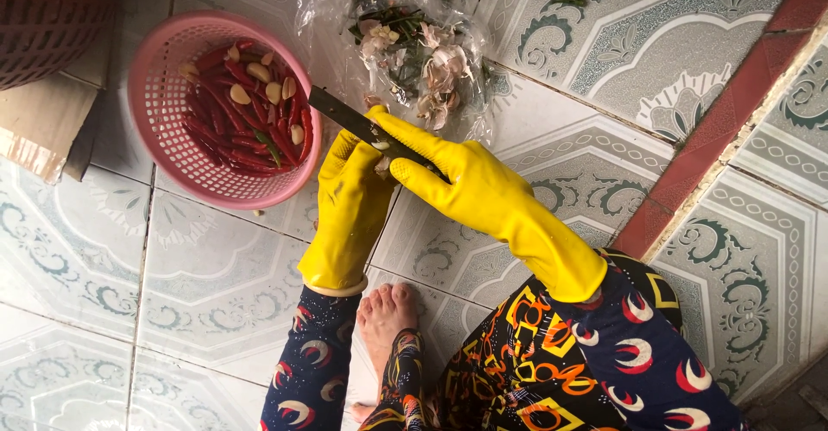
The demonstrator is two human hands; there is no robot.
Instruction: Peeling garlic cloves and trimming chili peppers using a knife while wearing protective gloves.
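Note:
Both my hands wear yellow rubber gloves. My right hand [457,181] grips a dark-bladed knife [345,116] whose tip points toward the pink basket. My left hand [349,194] pinches a small pale garlic clove [382,165] against the blade. The pink plastic basket [164,116] at upper left holds red chillies [233,134] and several peeled garlic cloves [259,73].
A clear plastic sheet [328,17] on the patterned floor tiles carries garlic skins and green stems [418,56]. A dark red woven basket [47,13] and a piece of cardboard [39,129] lie at far left. My bare foot [384,315] rests on the tiles below my hands.

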